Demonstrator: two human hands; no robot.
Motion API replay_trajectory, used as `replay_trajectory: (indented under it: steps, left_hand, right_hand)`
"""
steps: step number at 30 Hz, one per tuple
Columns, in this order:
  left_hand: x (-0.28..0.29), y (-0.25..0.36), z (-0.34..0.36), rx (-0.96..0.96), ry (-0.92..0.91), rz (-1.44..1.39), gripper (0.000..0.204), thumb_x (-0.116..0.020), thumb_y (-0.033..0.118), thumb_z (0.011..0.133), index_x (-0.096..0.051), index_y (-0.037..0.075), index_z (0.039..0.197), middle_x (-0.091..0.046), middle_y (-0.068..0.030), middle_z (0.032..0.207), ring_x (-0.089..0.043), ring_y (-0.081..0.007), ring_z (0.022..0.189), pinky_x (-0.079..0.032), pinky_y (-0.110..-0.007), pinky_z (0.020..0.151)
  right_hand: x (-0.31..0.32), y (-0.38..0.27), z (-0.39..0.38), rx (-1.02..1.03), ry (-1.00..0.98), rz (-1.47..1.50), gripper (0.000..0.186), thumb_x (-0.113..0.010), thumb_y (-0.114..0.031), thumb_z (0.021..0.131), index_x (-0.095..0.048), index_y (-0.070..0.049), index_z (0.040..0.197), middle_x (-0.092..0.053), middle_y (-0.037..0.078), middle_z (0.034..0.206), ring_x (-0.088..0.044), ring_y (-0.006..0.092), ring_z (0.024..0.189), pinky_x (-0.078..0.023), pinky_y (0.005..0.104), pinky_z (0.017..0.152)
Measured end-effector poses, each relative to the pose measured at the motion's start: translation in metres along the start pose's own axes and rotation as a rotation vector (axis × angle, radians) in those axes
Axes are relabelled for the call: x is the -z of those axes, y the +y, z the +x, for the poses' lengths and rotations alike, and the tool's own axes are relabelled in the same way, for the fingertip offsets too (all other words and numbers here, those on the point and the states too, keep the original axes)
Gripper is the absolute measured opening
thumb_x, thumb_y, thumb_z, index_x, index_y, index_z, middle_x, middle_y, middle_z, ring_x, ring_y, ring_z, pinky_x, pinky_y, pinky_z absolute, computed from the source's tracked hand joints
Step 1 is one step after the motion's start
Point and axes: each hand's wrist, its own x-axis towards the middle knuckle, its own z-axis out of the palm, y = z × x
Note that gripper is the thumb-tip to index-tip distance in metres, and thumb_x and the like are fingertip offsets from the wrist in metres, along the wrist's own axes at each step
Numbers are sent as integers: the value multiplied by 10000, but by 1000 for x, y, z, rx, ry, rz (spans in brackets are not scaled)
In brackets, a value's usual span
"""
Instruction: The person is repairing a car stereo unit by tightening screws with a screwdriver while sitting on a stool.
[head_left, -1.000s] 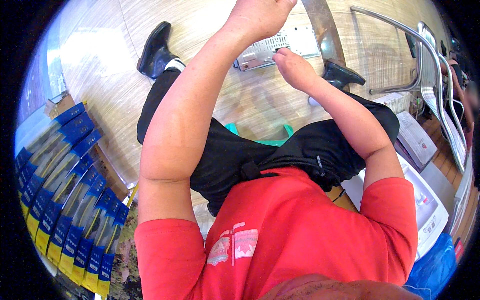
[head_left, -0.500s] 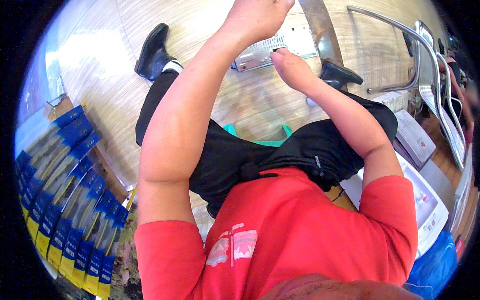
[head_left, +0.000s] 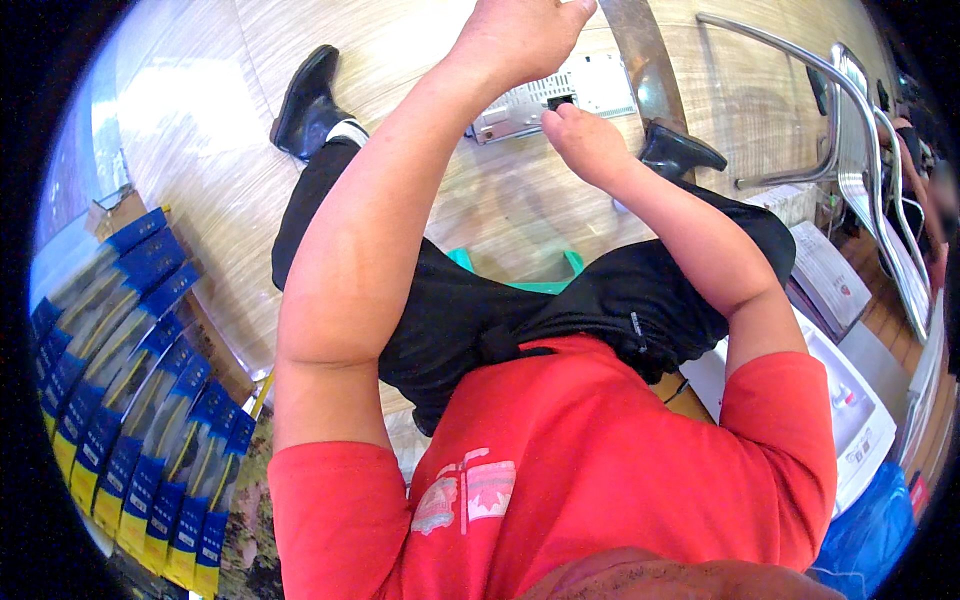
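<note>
Floor [head_left: 500, 220]: metal unit [head_left: 605, 85]
Left hand [head_left: 525, 40]: fingers hidden, cannot tell
Right hand [head_left: 590, 143]: by unit's near edge; fingers' pinch unclear
Risk: sideways push could skid unit

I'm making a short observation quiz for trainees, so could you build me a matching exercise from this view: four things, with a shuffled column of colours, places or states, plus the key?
Things:
1. Right hand
2. Metal unit
3. Row of packages
4. T-shirt

Colours, places or states:
A. Blue and yellow, on the left side
B. Red, with a printed design on the chest
C. Fingertips at the metal unit's near edge
D. Silvery, with rows of slots

Pairs: 1-C, 2-D, 3-A, 4-B
</note>
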Motion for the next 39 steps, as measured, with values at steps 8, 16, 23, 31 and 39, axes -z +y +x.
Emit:
replay_trajectory:
  steps: [8,16,23,31,39]
  left_hand:
    - [-6,-1,1,-71,-2,52,367,-633,265,949,-650,-18,1182,-708,-255,1004,-694,-368,955,-547,-420,871]
    - [-16,-8,0,-125,12,103,342,-633,271,958,-699,-18,1129,-728,-227,997,-722,-347,891,-581,-412,845]
    - [-17,-9,2,-150,12,127,331,-631,252,953,-701,-20,1126,-729,-229,971,-724,-346,887,-583,-412,843]
    - [-17,-9,3,-181,31,123,343,-639,266,942,-703,-30,1103,-726,-244,961,-722,-357,877,-581,-422,837]
    - [-16,-5,3,-126,-23,157,358,-654,285,932,-702,-31,1093,-722,-252,948,-719,-375,875,-581,-428,829]
  right_hand:
    - [-16,3,-1,-23,101,108,115,-520,-59,899,-546,-24,1005,-590,201,988,-685,373,843,-569,485,698]
    - [-12,-3,0,-66,-31,66,110,-510,-58,907,-552,-13,998,-588,211,1008,-687,380,823,-567,503,689]
    - [-17,-3,2,-76,28,121,117,-511,-45,901,-549,-9,1006,-586,222,1006,-680,396,861,-565,505,720]
    - [-7,-5,3,-83,14,155,146,-500,-36,904,-504,-23,1049,-580,230,1004,-666,418,867,-552,518,727]
    - [-16,-6,2,7,166,245,157,-506,-34,894,-492,-24,1050,-594,219,979,-661,424,866,-549,520,731]
